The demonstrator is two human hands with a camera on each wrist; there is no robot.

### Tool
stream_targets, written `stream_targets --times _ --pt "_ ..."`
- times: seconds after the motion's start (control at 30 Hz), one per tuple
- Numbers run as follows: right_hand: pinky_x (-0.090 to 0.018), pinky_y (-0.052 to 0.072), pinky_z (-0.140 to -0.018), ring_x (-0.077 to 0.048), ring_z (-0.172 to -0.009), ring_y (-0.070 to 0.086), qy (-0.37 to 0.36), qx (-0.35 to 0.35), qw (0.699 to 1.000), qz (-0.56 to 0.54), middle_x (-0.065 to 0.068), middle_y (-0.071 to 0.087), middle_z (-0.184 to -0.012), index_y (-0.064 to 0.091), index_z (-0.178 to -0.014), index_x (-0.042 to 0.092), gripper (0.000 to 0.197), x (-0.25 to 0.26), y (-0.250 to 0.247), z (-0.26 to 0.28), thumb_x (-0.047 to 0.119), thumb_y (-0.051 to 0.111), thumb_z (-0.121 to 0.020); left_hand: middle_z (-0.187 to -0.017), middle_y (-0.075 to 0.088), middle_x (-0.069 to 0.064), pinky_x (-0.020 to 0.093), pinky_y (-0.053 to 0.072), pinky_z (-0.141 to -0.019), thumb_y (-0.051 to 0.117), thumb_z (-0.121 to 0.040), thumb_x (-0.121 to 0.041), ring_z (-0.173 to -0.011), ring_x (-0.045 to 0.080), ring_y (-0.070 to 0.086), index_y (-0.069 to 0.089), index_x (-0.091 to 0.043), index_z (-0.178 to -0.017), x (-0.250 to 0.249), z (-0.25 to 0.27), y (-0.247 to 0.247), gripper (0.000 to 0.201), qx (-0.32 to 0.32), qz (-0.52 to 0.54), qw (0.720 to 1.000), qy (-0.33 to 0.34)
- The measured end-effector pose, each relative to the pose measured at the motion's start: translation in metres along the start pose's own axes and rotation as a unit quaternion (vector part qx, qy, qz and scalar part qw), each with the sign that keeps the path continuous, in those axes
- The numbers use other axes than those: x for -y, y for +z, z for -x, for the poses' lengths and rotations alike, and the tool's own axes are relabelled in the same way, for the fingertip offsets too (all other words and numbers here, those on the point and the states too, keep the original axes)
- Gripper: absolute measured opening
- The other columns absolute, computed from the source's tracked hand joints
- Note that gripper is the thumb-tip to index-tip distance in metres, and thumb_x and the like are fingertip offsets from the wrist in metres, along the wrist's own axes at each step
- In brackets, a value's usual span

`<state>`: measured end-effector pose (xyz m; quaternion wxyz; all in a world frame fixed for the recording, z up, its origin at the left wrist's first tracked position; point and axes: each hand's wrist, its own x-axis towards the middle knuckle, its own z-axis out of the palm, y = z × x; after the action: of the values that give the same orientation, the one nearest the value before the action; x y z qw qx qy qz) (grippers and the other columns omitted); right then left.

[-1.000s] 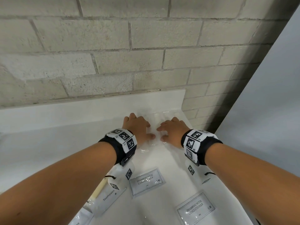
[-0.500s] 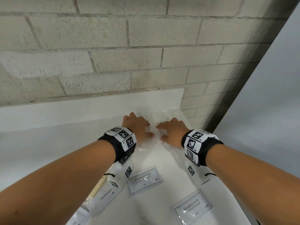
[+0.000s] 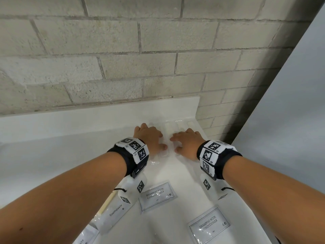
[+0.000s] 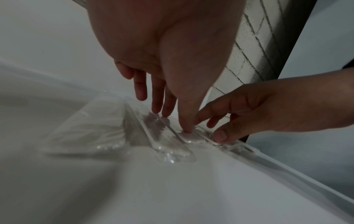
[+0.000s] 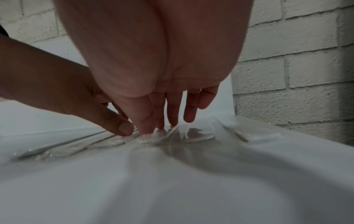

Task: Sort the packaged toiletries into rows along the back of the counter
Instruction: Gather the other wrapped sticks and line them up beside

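Where the counter (image 3: 175, 176) runs nearest me, two "Shampoo with Conditioner" sachets (image 3: 157, 195) and a toothpaste packet (image 3: 116, 211) lie flat and apart. Farther back, both hands press down on a row of clear-wrapped packets (image 3: 168, 128) set side by side against the backsplash. The left hand (image 3: 149, 138) has straight fingers, tips and thumb touching the plastic. The right hand (image 3: 187, 140) does likewise, gripping nothing. Behind stands a block wall (image 3: 123, 59).

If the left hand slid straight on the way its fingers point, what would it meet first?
Probably the backsplash. The left hand points at it, fingertips pressing clear packets near the back of the counter; how much packet lies ahead is unclear.
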<state>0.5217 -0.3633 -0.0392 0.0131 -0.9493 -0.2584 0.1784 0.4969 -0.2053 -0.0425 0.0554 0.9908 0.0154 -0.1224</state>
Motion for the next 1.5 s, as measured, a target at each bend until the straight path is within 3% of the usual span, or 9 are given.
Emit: stream_targets --times 0.3,0.43,0.57,0.7,0.83,1.0,1.17,1.3,1.5 --pt "-0.039 0.018 -0.113 -0.023 -0.142 0.023 0.002 -0.003 1.0 -0.005 0.007 0.026 -0.157 0.034 -0.146 0.032 0.052 0.001 -0.003 0.003 0.028 0.045 -0.096 -0.14 0.05 -0.008 0.038 0.025 -0.105 0.05 -0.087 -0.062 -0.132 0.022 0.034 0.048 -0.034 -0.137 0.004 0.003 -0.002 0.058 -0.017 0.029 0.999 0.002" --pt "-0.038 0.021 -0.112 -0.023 -0.139 0.028 -0.015 -0.051 0.998 -0.031 0.005 0.035 -0.151 0.04 -0.141 0.032 0.046 0.008 -0.01 0.006 0.026 0.042 -0.096 -0.141 0.049 -0.004 0.039 0.027 -0.108 0.043 -0.099 -0.04 -0.133 0.024 0.036 0.051 -0.032 -0.134 0.024 0.009 -0.015 0.037 -0.065 0.057 0.996 -0.01" --pt "-0.033 0.029 -0.107 -0.022 -0.13 0.035 -0.06 -0.061 0.995 -0.059 0.003 0.051 -0.134 0.051 -0.131 0.032 0.039 0.026 -0.014 0.005 0.027 0.05 -0.093 -0.141 0.05 0.0 0.038 0.036 -0.11 0.047 -0.098 -0.024 -0.132 0.024 0.041 0.056 -0.029 -0.132 0.055 0.015 -0.017 0.036 -0.033 0.087 0.995 -0.023" --pt "-0.03 0.033 -0.104 -0.02 -0.127 0.037 -0.101 -0.034 0.993 -0.049 0.004 0.055 -0.13 0.054 -0.129 0.033 0.038 0.047 -0.008 0.003 0.028 0.055 -0.091 -0.137 0.053 -0.004 0.033 0.04 -0.106 0.065 -0.085 -0.045 -0.125 0.021 0.05 0.06 -0.035 -0.126 0.072 0.027 -0.004 0.043 0.032 0.097 0.995 -0.016" --pt "-0.037 0.035 -0.106 -0.025 -0.129 0.036 -0.096 0.004 0.995 0.036 0.002 0.049 -0.138 0.052 -0.133 0.03 0.04 0.066 -0.001 0.0 0.033 0.052 -0.093 -0.133 0.051 -0.008 0.037 0.039 -0.105 0.064 -0.061 -0.073 -0.127 0.021 0.046 0.058 -0.048 -0.12 0.084 0.034 0.004 0.064 0.043 0.118 0.991 -0.047" --pt "-0.038 0.036 -0.104 -0.025 -0.126 0.039 -0.077 0.002 0.996 0.033 -0.002 0.052 -0.132 0.059 -0.125 0.025 0.04 0.085 -0.001 0.003 0.044 0.051 -0.091 -0.135 0.05 -0.008 0.037 0.037 -0.107 0.069 -0.056 -0.072 -0.129 0.019 0.044 0.058 -0.041 -0.122 0.092 0.041 0.008 0.074 0.031 0.138 0.989 -0.049" --pt "-0.036 0.05 -0.09 -0.025 -0.106 0.057 -0.007 -0.044 0.998 -0.043 -0.008 0.058 -0.115 0.065 -0.106 0.008 0.037 0.101 -0.008 -0.005 0.039 0.059 -0.087 -0.129 0.049 -0.007 0.037 0.042 -0.101 0.062 -0.038 -0.078 -0.124 0.022 0.048 0.059 -0.044 -0.117 0.098 0.041 0.004 0.086 0.032 0.129 0.989 -0.061" --pt "-0.027 0.049 -0.06 -0.023 -0.082 0.062 0.068 -0.028 0.996 -0.058 -0.002 0.061 -0.094 0.058 -0.105 0.013 0.039 0.111 -0.011 -0.011 0.039 0.068 -0.077 -0.129 0.047 -0.003 0.038 0.042 -0.102 0.07 -0.053 -0.071 -0.122 0.024 0.048 0.057 -0.046 -0.12 0.101 0.045 0.002 0.074 0.028 0.122 0.99 -0.063" --pt "-0.025 0.048 -0.054 -0.023 -0.068 0.061 0.113 -0.02 0.988 -0.1 -0.003 0.057 -0.07 0.049 -0.069 0.013 0.022 0.124 -0.011 -0.017 0.019 0.069 -0.075 -0.139 0.048 -0.005 0.039 0.036 -0.108 0.07 -0.065 -0.066 -0.132 0.023 0.039 0.052 -0.04 -0.13 0.104 0.045 0.004 0.072 0.026 0.117 0.992 -0.046"
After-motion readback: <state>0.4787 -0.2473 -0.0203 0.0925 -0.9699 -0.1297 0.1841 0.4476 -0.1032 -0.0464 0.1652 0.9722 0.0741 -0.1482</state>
